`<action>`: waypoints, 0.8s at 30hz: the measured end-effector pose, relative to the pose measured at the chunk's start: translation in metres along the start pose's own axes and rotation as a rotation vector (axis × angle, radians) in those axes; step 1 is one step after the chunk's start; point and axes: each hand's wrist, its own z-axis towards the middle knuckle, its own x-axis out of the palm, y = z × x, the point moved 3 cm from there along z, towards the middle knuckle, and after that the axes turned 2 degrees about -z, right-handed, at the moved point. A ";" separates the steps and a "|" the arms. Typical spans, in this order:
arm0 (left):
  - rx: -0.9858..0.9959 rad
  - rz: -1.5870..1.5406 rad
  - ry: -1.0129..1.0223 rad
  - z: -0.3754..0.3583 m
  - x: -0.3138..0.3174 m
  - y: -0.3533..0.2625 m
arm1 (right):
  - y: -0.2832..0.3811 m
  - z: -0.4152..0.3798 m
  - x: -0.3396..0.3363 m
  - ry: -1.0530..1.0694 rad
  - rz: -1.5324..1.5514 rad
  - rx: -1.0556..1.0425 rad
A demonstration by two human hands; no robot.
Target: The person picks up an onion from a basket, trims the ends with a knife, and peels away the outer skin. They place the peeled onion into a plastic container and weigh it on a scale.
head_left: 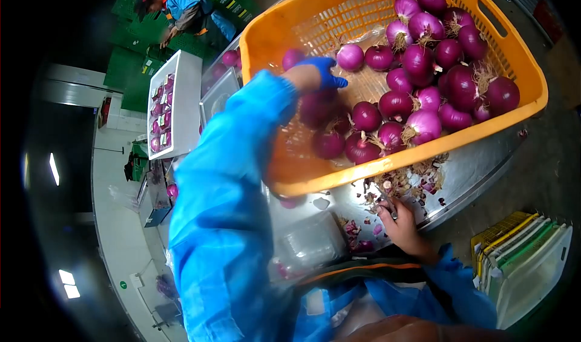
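My left hand (322,73), in a blue glove, reaches into the orange crate (387,167) with its fingers stretched out and apart. Just below it are red onions (328,143), some smeared by motion; any contact is hard to see. More red onions (460,88) with dry roots fill the crate's right side. Low in front of the crate, my bare right hand (402,228) is closed on a slim metal tool that looks like a small knife (388,201). Onion skins and root scraps (411,181) lie on the metal table (478,166) around it.
A clear plastic container (311,242) sits left of my right hand. Beyond my left arm stands a white box (191,100) of packed onions. Another person (184,9) works by green crates (130,75). Coloured panels (520,251) stand at lower right.
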 end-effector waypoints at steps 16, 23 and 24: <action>-0.373 0.135 0.106 0.028 0.030 -0.001 | -0.037 0.004 -0.031 -0.239 -0.114 -0.071; -0.153 -0.647 -0.145 -0.011 -0.050 -0.094 | 0.007 -0.014 -0.038 -0.239 -0.064 -0.231; -0.018 -0.726 -0.179 -0.022 -0.058 -0.105 | 0.024 -0.014 -0.041 -0.294 -0.020 -0.322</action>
